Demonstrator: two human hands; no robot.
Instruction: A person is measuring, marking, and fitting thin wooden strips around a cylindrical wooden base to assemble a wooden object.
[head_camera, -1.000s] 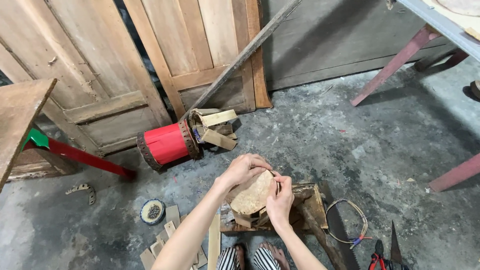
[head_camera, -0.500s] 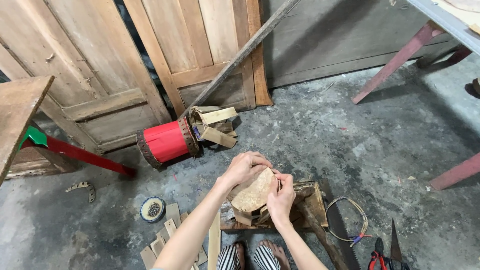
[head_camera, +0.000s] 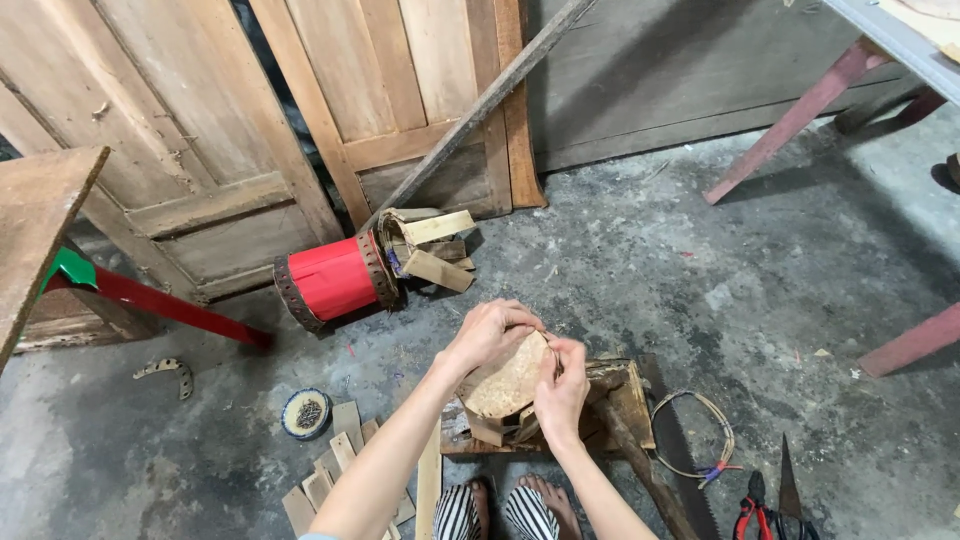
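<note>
Both hands close on a round, pale cork-textured disc (head_camera: 508, 385) set on a small drum-like frame of wooden strips. The left hand (head_camera: 487, 333) curls over the disc's upper left rim, its grip pressed onto the edge; the right hand (head_camera: 562, 393) lies along the right rim, thumb and forefinger pinching at the top of the edge. The disc's face is tan and speckled, tilted toward the camera, with short wooden slats showing beneath its lower left side.

The piece rests on a low, rough wooden block (head_camera: 610, 400) standing on the floor, near that block's left edge. A saw (head_camera: 672, 460) with a dark handle leans along the block's right side. Just right of it lies a loop of thin cord (head_camera: 700, 435), and farther right, red-handled pliers (head_camera: 750, 510) and a dark pointed blade (head_camera: 788, 485).

Left of the block, flat wooden offcuts (head_camera: 335, 470) are scattered on the floor beside a small round tin (head_camera: 305, 413). Striped trouser legs and bare feet (head_camera: 520, 505) show at the lower edge.

The floor (head_camera: 640, 260) is grey, stained concrete. A red cylindrical drum body (head_camera: 335, 280) with dark studded bands lies on its side farther back, wooden pieces (head_camera: 430, 250) stuffed in its open end. Behind it, old panelled wooden doors (head_camera: 200, 150) lean against the wall, a long pole (head_camera: 490, 100) propped across them. A wooden bench corner (head_camera: 40, 230) enters at left; red-painted table legs (head_camera: 790, 125) stand at right.
</note>
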